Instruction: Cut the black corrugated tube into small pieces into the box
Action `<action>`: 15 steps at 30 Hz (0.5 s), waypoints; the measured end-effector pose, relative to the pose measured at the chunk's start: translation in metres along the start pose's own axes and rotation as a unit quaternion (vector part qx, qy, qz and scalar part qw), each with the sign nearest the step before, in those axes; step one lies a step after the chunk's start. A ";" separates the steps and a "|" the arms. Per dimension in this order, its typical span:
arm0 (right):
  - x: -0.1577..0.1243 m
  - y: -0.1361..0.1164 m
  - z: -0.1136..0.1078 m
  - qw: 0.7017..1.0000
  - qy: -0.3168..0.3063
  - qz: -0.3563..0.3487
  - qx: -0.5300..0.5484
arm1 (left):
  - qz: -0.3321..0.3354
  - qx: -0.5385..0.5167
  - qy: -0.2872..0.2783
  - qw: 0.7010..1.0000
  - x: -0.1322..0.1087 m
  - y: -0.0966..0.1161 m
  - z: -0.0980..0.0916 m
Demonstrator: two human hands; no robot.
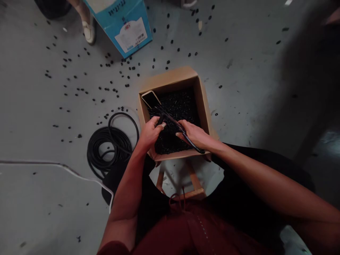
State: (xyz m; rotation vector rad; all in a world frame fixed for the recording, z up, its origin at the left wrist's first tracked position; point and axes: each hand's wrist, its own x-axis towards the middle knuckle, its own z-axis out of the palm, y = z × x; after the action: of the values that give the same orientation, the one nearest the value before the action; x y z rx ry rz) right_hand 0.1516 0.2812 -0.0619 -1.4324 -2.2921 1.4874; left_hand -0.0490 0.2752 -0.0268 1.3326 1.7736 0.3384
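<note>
My left hand [152, 131] is closed over the near-left part of an open cardboard box [205, 106]. A thick black piece [160, 119], perhaps the end of a hose, sticks up from between its thumb and fingers. My right hand [192, 134] is wrapped round a long, thin dark tool [171, 118]. Its black lower end passes under the palm to the box's front rim, while its upper end slants toward the far left; its exact kind is unclear. Many small black pieces [180, 102] fill the box. A dark, gold-rimmed rectangle [151, 99] like a phone leans in the far left corner.
A coil of black hose [92, 147] lies on the floor left of the box. Small black rings [102, 101] are scattered over the grey floor. Beyond stand a blue carton [111, 28] and a person's shoe [89, 32]. A wooden stool [195, 180] is below the box; a pale cable [66, 168] runs left.
</note>
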 end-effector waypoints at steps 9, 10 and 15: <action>-0.003 -0.001 0.001 1.000 -0.010 -0.016 0.000 | 0.008 -0.003 -0.028 1.000 0.000 0.004 -0.001; -0.004 -0.002 0.001 1.000 -0.011 -0.016 0.000 | 0.007 -0.002 -0.029 1.000 0.000 0.004 -0.001; -0.005 -0.003 -0.001 1.000 -0.024 -0.010 0.003 | 0.017 0.016 -0.034 0.999 0.000 0.004 -0.001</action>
State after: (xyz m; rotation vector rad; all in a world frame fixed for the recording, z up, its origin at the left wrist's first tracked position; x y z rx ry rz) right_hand 0.1526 0.2783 -0.0571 -1.3819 -2.3201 1.5391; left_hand -0.0473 0.2772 -0.0234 1.3818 1.7079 0.2795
